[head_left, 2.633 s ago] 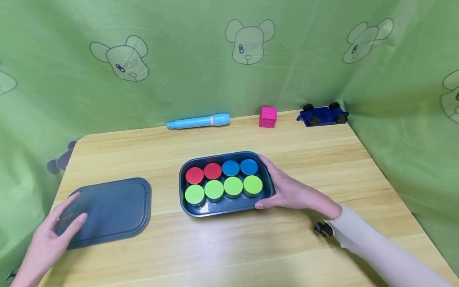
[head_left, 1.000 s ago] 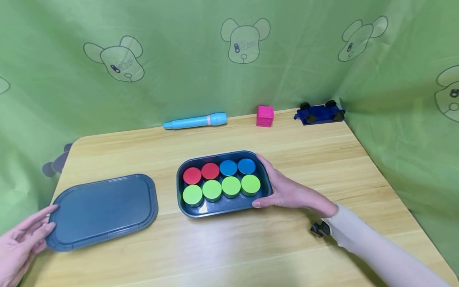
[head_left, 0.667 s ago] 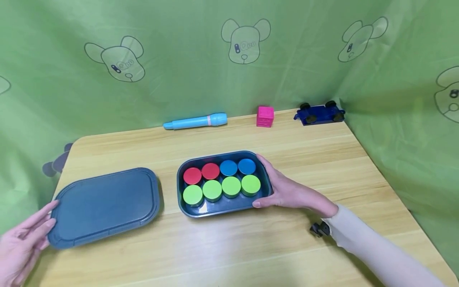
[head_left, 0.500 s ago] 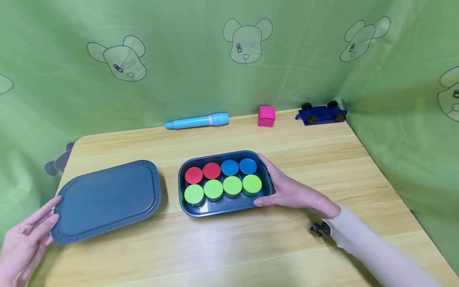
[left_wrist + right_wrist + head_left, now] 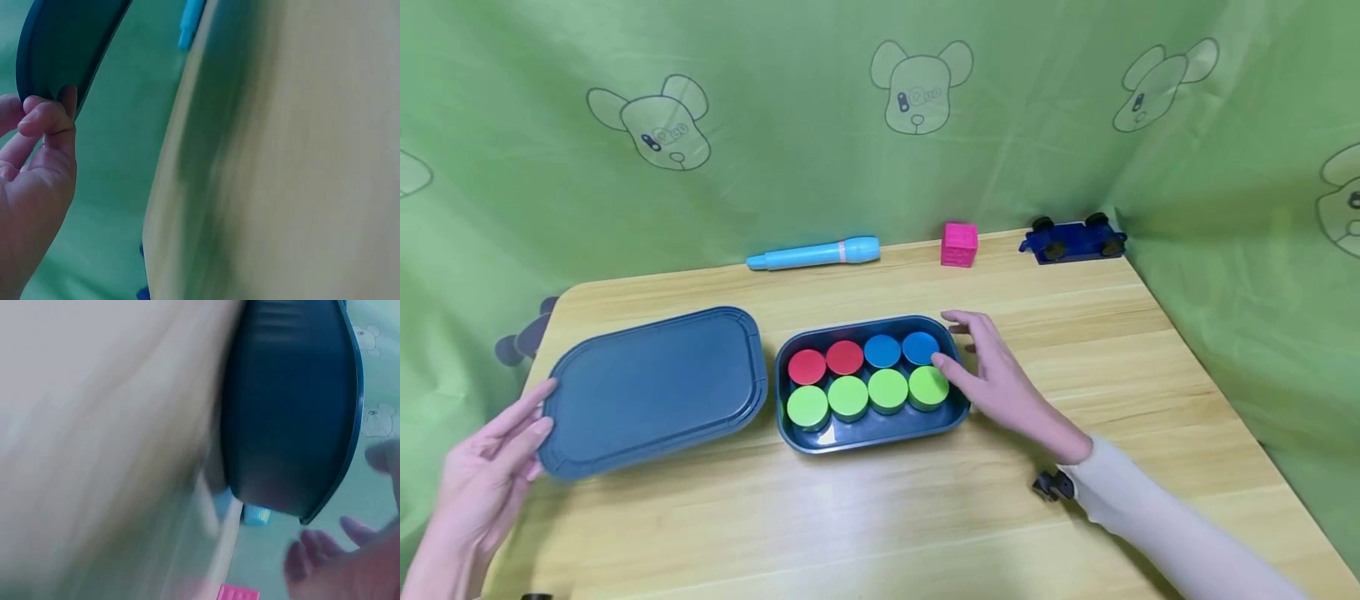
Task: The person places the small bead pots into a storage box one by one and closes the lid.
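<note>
My left hand [image 5: 488, 471] pinches the left end of a dark blue rectangular lid [image 5: 655, 387], thumb on top and fingers beneath. The lid is raised off the table, its shadow below, and its right end comes close to a matching dark blue box [image 5: 880, 433]. That box is uncovered and holds round-capped pieces in two rows: two red [image 5: 807, 367], two blue [image 5: 882, 351] and several lime green [image 5: 847, 397]. With fingers spread and relaxed, my right hand [image 5: 1000, 379] hovers at the box's right end, thumb over its rim. In the right wrist view its fingers show apart from the box wall [image 5: 287, 419].
Along the back edge of the wooden table [image 5: 865, 533] lie a light blue pen-shaped toy [image 5: 812, 254], a pink cube [image 5: 959, 245] and a dark blue toy car chassis [image 5: 1075, 240] with its wheels up. A green printed curtain [image 5: 797, 125] borders the table.
My left hand took hold of the lid's left end, lifted it and carried it rightward toward the box. My right hand let go of the box's right end and rose slightly.
</note>
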Tool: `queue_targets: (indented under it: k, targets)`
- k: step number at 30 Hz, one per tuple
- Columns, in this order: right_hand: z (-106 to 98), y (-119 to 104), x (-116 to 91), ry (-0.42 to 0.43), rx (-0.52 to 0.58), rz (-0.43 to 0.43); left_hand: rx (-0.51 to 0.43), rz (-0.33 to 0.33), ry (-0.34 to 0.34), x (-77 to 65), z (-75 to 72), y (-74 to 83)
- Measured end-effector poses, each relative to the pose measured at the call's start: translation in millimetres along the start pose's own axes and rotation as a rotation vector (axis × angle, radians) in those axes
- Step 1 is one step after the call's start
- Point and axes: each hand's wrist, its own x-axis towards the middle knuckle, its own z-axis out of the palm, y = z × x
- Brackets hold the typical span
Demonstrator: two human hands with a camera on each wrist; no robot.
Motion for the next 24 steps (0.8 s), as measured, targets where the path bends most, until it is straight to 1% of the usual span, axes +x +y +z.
queue_targets:
  k: [3,5,6,9,13,15,17,20,24]
  targets:
    - [6,-3,7,0.117,0.006,-0.09,-0.001,-0.003,-0.022,7.2,12.4,-1.8]
    - [11,-8,11,0.159,0.044,-0.122,0.004,-0.011,-0.033,12.5,21.7,-3.7]
    - [13,-10,13,0.165,0.074,-0.129,0.005,-0.015,-0.037,15.0,26.7,-4.7]
    - [19,-18,19,0.133,0.195,-0.122,-0.008,-0.03,-0.031,22.2,43.1,-8.7]
    - [29,-28,28,-0.003,0.353,-0.082,0.009,-0.051,-0.025,30.0,68.1,-14.0]
    - [34,-33,31,-0.068,0.407,-0.06,0.028,-0.064,-0.037,34.3,81.4,-16.6]
    - [37,-38,34,-0.107,0.447,-0.048,0.038,-0.076,-0.053,38.7,94.1,-19.3]
    - [38,-44,37,-0.116,0.482,-0.043,0.035,-0.076,-0.07,43.3,111.4,-23.7]
    - [36,-50,40,-0.083,0.495,-0.036,0.039,-0.079,-0.083,45.4,131.6,-29.9]
